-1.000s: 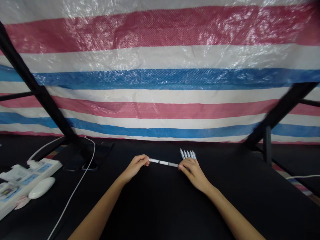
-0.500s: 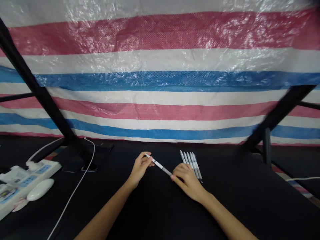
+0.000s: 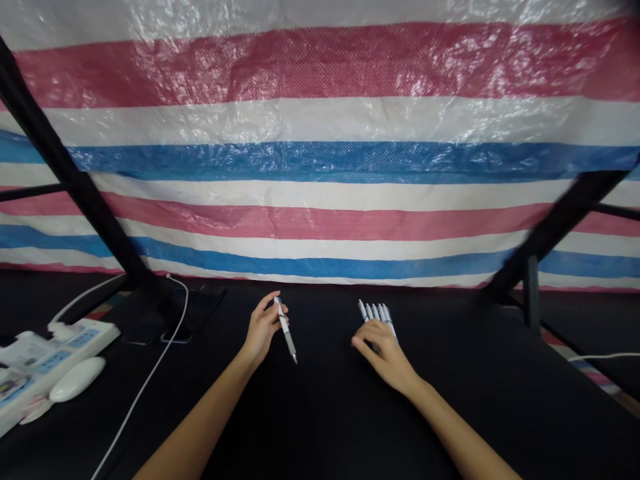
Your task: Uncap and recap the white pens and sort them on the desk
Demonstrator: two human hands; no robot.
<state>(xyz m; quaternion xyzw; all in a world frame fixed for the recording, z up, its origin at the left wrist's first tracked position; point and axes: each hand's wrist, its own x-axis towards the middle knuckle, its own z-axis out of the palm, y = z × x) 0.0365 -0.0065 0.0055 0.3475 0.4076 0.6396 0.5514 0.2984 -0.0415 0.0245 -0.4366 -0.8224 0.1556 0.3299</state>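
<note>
A striped sheet (image 3: 310, 223) hangs across everything in front of me, and below it spreads the black surface (image 3: 310, 413) where I work. A power strip (image 3: 53, 363) lies off to my left, well apart from my hands.

My right hand (image 3: 385, 357) is half curled over the near part of a row of pens (image 3: 375, 311); I can't tell whether it grips any of them. My left hand (image 3: 260, 333) pinches one pen (image 3: 286, 331) near its upper end, between thumb and fingers.

I'd judge the work well along: what look like five pens lie side by side, and the one I hold is the only one I see outside that row.

The row's long axes run away from me, leaning slightly left, push-button ends farthest. My held pen slants too, its writing tip toward me and a little rightward; whether that tip touches the surface, I can't tell.
</note>
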